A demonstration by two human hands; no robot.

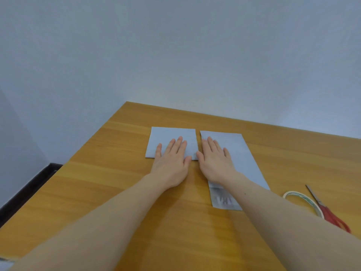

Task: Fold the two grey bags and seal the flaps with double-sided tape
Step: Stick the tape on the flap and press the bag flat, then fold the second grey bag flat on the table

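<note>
Left hand: fingers spread flat on short grey bag. Right hand: flat on long grey bag, just right of it. Tape roll and scissors farther right.

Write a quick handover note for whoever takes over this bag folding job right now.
Left hand: flat, pressing the left grey bag, which looks folded short.
Right hand: flat on the right grey bag, still long, printed end toward you.
Tape roll and red scissors lie at right on the table.
Done: the left fold, apparently. Left: fold the right bag, tape the flaps; seals can't be seen.
</note>
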